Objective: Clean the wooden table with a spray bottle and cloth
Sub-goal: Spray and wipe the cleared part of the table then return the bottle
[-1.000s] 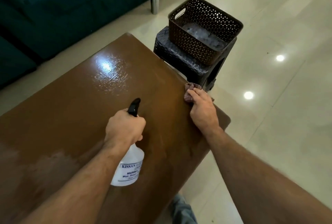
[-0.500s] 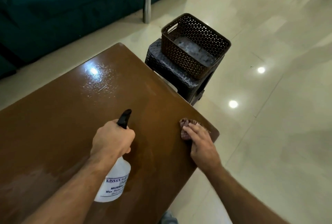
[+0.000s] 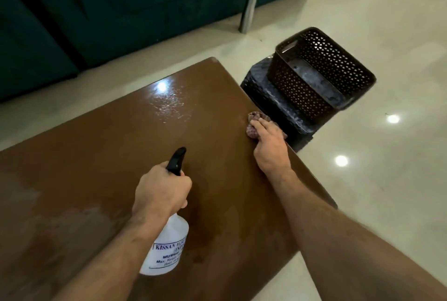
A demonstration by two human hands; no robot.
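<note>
Cloth [image 3: 254, 124] slid farther along table [image 3: 101, 155] edge under flat right hand [image 3: 271, 148], left hand [image 3: 162, 192] gripping spray bottle [image 3: 167, 250]

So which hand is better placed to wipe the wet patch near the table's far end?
Right, probably. The right hand already presses the cloth on the table; the left hand grips the spray bottle.

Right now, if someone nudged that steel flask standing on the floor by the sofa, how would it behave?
The steel flask is tall, narrow and upright, so it would probably tip easily. Being cylindrical, it would likely roll on the glossy floor. It looks rigid.
</note>
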